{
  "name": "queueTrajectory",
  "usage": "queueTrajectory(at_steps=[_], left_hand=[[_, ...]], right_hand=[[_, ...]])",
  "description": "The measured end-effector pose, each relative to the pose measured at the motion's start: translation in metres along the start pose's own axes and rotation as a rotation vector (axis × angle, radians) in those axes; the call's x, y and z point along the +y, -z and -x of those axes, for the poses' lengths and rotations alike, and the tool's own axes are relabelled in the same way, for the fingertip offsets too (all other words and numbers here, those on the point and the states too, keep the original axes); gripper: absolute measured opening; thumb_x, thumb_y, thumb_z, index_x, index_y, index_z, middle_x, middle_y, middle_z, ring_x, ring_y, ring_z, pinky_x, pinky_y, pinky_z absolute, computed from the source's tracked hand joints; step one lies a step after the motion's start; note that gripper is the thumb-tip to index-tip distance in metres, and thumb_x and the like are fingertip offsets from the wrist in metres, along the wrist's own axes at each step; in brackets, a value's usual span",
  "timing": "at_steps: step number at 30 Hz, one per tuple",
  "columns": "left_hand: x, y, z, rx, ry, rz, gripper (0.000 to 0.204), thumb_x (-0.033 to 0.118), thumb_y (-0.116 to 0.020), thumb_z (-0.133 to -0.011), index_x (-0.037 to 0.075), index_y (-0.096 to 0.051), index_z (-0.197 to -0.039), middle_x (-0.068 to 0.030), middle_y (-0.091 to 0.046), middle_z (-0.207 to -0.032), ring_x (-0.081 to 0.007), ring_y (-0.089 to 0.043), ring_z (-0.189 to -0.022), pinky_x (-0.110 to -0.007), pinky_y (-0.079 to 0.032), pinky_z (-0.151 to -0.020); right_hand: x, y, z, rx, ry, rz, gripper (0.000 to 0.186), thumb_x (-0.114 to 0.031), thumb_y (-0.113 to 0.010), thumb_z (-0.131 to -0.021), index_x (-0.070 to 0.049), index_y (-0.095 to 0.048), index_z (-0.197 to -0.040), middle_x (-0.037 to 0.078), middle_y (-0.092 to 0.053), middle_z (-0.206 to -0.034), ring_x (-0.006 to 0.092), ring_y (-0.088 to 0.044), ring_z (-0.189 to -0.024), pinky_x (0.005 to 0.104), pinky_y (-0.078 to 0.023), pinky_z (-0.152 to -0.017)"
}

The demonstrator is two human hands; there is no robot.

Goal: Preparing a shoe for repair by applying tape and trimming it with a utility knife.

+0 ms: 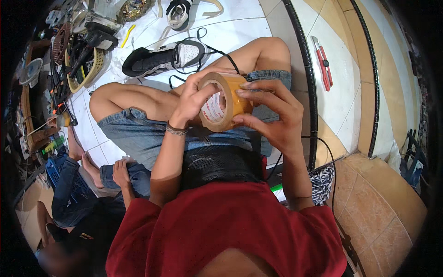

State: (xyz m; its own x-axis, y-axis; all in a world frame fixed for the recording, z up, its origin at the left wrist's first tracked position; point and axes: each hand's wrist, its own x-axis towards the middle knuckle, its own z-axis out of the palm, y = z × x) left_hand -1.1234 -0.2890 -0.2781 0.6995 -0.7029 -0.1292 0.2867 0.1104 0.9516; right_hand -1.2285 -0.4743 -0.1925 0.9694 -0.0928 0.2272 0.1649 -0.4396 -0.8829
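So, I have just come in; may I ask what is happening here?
A person in a red shirt sits with bent legs, holding a roll of tape. The left grip has its thumb inside the ring; the right grip has fingertips on the outside. A shoe lies beyond the legs, and a red cutter lies on the tiles at right.

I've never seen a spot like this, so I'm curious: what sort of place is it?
Perhaps a small shoe workshop: a black and white shoe lies on the tiled floor, a red cutter lies to the right, and a roll of tape is in hand.
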Motion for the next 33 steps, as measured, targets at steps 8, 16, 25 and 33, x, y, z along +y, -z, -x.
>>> queueTrajectory(at_steps=[8,16,25,33], left_hand=[[-0.01,0.007,0.0,0.045,0.027,0.084,0.034,0.0,-0.049,-0.087,-0.007,-0.063,-0.117,-0.0069,-0.064,-0.081,-0.0101,-0.061,-0.07,-0.024,-0.053,-0.055],[-0.02,0.012,-0.001,0.082,0.188,0.034,0.027,0.0,-0.051,-0.086,-0.007,-0.062,-0.11,-0.0066,-0.064,-0.079,-0.0124,-0.062,-0.065,-0.026,-0.054,-0.054],[-0.011,0.009,0.0,-0.013,0.243,-0.036,0.023,0.004,-0.055,-0.088,-0.005,-0.067,-0.105,-0.0029,-0.063,-0.075,-0.0085,-0.059,-0.062,-0.023,-0.051,-0.056],[-0.016,0.018,-0.002,-0.035,0.142,-0.104,0.025,0.0,-0.055,-0.086,-0.005,-0.067,-0.107,-0.0041,-0.064,-0.076,-0.0104,-0.062,-0.061,-0.024,-0.052,-0.055]], right_hand=[[0.021,-0.002,-0.01,-0.056,0.126,0.173,0.024,-0.012,-0.079,-0.076,-0.009,-0.075,-0.1,0.003,-0.071,-0.092,0.0183,-0.071,-0.084,0.0295,-0.057,-0.072],[0.04,-0.008,-0.009,-0.006,0.236,0.334,0.021,-0.009,-0.078,-0.075,-0.007,-0.067,-0.093,0.004,-0.067,-0.091,0.0192,-0.069,-0.075,0.0302,-0.055,-0.063],[0.063,0.005,-0.021,-0.092,0.069,0.138,0.024,-0.002,-0.078,-0.074,-0.004,-0.062,-0.092,0.005,-0.065,-0.087,0.0166,-0.07,-0.072,0.0281,-0.054,-0.062],[0.084,0.011,-0.006,-0.185,-0.383,-0.739,0.038,-0.01,-0.078,-0.077,-0.002,-0.061,-0.11,0.006,-0.065,-0.104,0.0127,-0.066,-0.084,0.0251,-0.054,-0.07]])
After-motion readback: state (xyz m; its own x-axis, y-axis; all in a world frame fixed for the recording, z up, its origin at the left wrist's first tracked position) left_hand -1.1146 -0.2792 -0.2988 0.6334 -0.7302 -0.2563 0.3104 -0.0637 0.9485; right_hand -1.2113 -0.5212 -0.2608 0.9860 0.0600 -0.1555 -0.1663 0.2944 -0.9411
